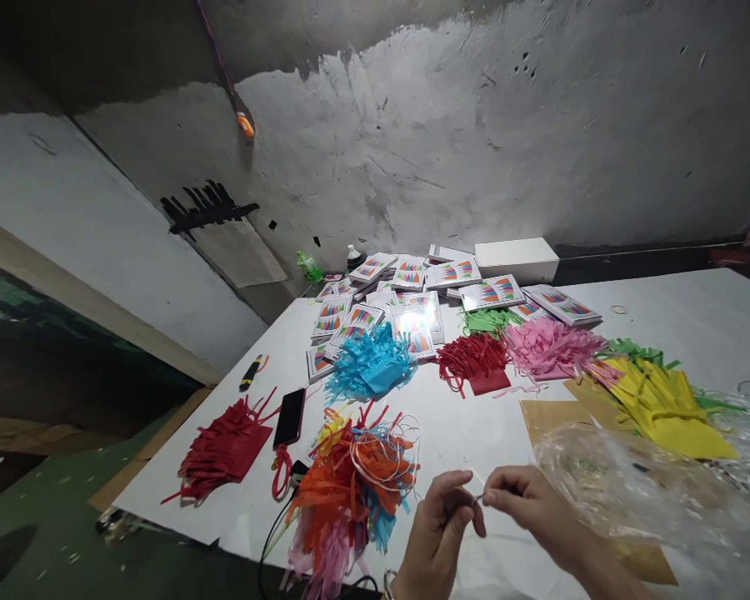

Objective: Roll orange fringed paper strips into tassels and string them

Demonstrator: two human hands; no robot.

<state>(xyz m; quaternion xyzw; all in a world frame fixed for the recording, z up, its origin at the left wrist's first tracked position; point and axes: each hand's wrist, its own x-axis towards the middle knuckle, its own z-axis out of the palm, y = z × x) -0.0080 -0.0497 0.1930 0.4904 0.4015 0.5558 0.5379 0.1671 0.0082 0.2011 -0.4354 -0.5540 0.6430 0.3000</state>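
My left hand [441, 529] and my right hand [528, 504] meet above the near part of the white table [456, 425]. Both hands pinch a small, thin, pale piece between their fingertips; it looks like string, but is too small to make out surely. Just left of my left hand lies a pile of orange, red, blue and pink paper tassels [350, 475], with loops of white string [381, 454] on top. Crumpled clear plastic bags [618, 475] lie to the right of my right hand.
Fringed paper bundles lie around: blue [372, 362], red [475, 362], pink [553, 346], yellow [662, 400], another red [225, 446]. Behind are printed packs [412, 325] and a white box [516, 260]. A phone [289, 417] and a cutter [250, 373] lie left.
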